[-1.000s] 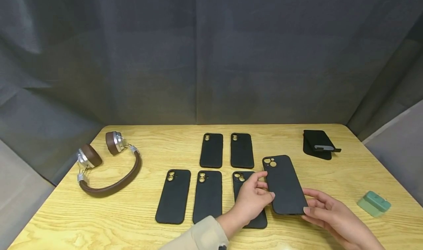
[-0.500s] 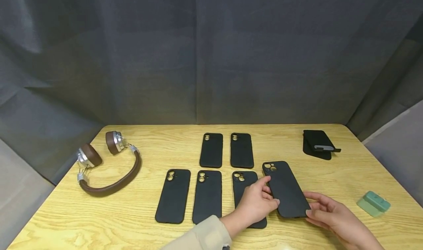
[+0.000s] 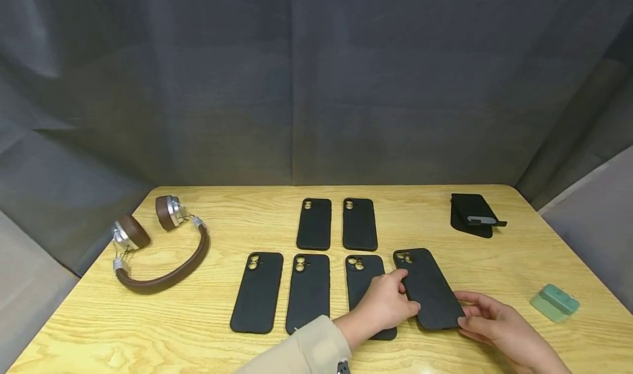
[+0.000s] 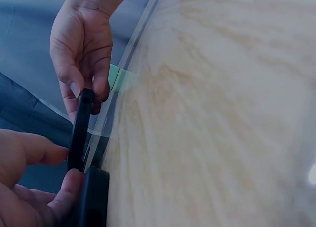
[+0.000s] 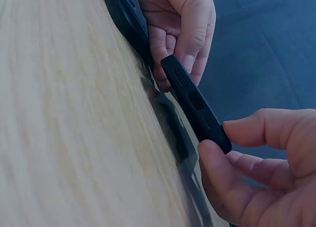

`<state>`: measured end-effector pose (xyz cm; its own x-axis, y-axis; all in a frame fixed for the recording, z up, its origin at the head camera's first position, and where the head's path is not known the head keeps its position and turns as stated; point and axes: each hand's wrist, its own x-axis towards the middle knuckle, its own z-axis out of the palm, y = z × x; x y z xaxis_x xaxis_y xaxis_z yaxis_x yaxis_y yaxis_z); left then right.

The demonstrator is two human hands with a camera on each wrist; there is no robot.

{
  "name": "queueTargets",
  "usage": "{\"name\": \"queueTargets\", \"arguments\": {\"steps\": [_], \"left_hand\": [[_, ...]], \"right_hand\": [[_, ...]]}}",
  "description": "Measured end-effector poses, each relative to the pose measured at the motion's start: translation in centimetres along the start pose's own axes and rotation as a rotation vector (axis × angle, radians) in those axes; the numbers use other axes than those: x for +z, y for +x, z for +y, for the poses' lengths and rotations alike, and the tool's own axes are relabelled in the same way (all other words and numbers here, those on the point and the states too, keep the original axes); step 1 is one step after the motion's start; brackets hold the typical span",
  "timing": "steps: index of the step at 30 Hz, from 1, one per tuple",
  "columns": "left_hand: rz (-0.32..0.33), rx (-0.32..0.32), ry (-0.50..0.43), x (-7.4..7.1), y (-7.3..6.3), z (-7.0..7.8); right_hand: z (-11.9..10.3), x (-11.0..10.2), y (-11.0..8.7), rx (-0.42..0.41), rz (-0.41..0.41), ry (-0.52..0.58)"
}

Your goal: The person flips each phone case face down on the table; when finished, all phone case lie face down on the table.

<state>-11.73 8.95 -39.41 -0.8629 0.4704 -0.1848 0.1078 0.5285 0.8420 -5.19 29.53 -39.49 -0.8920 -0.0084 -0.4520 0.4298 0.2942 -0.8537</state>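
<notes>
Both hands hold a black phone case [image 3: 429, 291], which has a camera cutout at its far left corner. My left hand [image 3: 383, 303] pinches its left long edge, while my right hand [image 3: 500, 324] pinches the near right corner. In the right wrist view, the case's bottom end [image 5: 196, 103] shows a port opening, and the case hangs tilted slightly above the table. Another black phone case [image 3: 363, 275] lies left of it, partly hidden beneath my left hand and wrist. Two more cases, a left one [image 3: 257, 292] and a middle one [image 3: 309, 289], complete that near row.
Behind them lie two smaller-looking black phone cases, one [image 3: 314, 224] beside the other [image 3: 360, 224]. Brown headphones [image 3: 165, 280] rest at the left. A black flat item with a grey piece [image 3: 472, 209] is at the back right; a small green object [image 3: 556, 301] sits near the right edge.
Both hands have lowered the held phone case toward the table and brought it slightly nearer. The other cases stay where they were; the head view has shifted a little.
</notes>
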Motion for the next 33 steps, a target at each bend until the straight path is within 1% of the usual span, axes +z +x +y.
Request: {"name": "queueTargets", "arguments": {"steps": [7, 13, 17, 22, 24, 27, 29, 31, 33], "left_hand": [[-0.007, -0.020, 0.073, 0.0, 0.2, 0.1], [-0.030, -0.012, 0.140, 0.0, 0.2, 0.3], [-0.024, -0.014, 0.181, 0.1, 0.2, 0.4], [-0.026, -0.009, 0.235, 0.4, 0.3, 0.4], [-0.031, -0.004, 0.258, 0.4, 0.3, 0.5], [-0.036, -0.004, 0.286, 0.5, 0.4, 0.5], [-0.039, -0.013, 0.281, 0.5, 0.4, 0.6], [-0.044, -0.006, 0.240, 0.3, 0.2, 0.5], [-0.045, 0.033, 0.177, -0.2, -0.1, 0.3]], "right_hand": [[-0.1, 0.1, 0.0, 0.013, 0.019, -0.061], [-0.3, 0.7, 0.2, 0.035, 0.087, -0.189], [-0.6, 1.2, 0.4, 0.043, 0.122, -0.262], [-0.6, 1.4, 0.6, 0.027, 0.139, -0.395], [-0.6, 1.5, 0.7, 0.018, 0.140, -0.430], [-0.5, 1.5, 0.7, 0.028, 0.150, -0.456], [-0.4, 1.5, 0.7, 0.030, 0.148, -0.460], [-0.5, 1.4, 0.6, 0.032, 0.155, -0.485], [-0.7, 1.3, 0.5, 0.023, 0.161, -0.509]]}}
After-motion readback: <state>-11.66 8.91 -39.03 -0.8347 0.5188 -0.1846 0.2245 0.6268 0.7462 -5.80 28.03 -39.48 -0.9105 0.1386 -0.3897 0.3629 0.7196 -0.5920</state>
